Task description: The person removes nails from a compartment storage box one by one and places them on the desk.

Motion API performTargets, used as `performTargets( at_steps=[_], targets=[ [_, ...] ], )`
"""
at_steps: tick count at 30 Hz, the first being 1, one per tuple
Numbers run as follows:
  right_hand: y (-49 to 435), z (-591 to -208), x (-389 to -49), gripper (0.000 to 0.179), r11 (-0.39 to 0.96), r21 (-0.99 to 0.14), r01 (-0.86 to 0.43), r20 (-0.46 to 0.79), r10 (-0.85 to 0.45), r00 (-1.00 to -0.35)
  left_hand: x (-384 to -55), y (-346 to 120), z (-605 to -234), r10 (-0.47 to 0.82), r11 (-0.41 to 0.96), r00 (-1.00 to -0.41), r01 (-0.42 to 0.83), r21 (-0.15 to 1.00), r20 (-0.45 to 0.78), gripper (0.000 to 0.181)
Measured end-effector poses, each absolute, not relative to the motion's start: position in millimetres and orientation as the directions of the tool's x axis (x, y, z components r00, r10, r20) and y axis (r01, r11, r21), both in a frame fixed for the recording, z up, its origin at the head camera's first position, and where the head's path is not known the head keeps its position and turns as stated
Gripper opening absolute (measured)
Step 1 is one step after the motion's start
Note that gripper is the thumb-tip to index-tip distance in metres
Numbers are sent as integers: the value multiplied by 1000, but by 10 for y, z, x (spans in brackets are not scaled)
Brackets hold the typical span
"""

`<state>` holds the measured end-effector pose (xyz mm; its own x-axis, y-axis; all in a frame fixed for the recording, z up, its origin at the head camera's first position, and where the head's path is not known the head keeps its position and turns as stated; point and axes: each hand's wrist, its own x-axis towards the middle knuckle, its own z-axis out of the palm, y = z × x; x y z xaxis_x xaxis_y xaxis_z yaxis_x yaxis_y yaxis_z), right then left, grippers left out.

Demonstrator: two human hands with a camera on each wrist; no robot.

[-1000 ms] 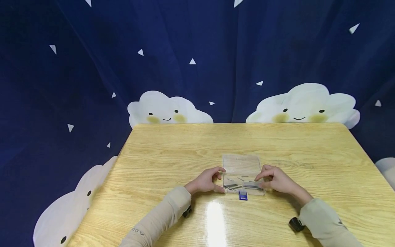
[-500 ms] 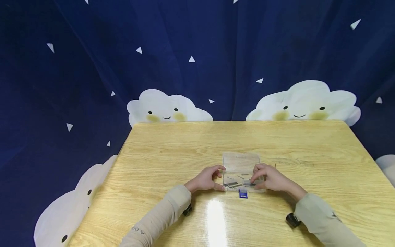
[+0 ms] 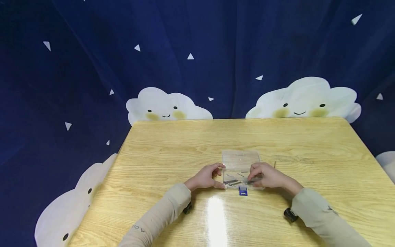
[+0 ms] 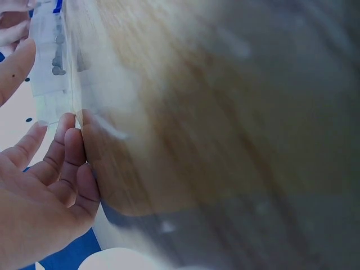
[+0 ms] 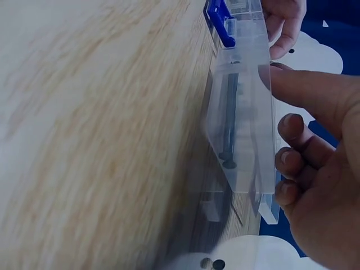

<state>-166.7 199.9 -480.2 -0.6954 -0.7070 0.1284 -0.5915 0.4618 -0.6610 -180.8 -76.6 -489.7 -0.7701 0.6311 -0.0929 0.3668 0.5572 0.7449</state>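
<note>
Box (image 5: pixel 253 174): while its lid (image 3: pixel 240 159) is turned back, it rests on the table (image 3: pixel 172 151) between the hands.
Nails (image 3: pixel 231 182): inside.
Latch (image 3: pixel 243 191): blue, at the front.
Left hand (image 3: pixel 206 177): loosely curved, fingertips at the box's left end.
Right hand (image 3: pixel 267 175): bent over the right compartment; whether it grips a nail cannot be told.

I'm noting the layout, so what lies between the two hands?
The head view shows an open clear box holding metal nails, with a blue latch at its front, between the left hand and right hand.

Possibly "na" on the left sleeve (image 3: pixel 156 218)
</note>
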Motion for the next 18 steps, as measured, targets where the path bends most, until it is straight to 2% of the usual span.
performTargets(
  at_steps=[11, 18],
  targets=[
    [1962, -4755, -1755, 25, 443, -606, -661, 97, -783, -614, -1816, -773, -4894, 634, 552, -768, 365, 750, -93, 63],
    [1917, -4721, -1775, 27, 442, -650, -618, 30, -797, -603, -1815, -766, -4912, 634, 541, -768, 355, 763, -92, 64]
  ],
)
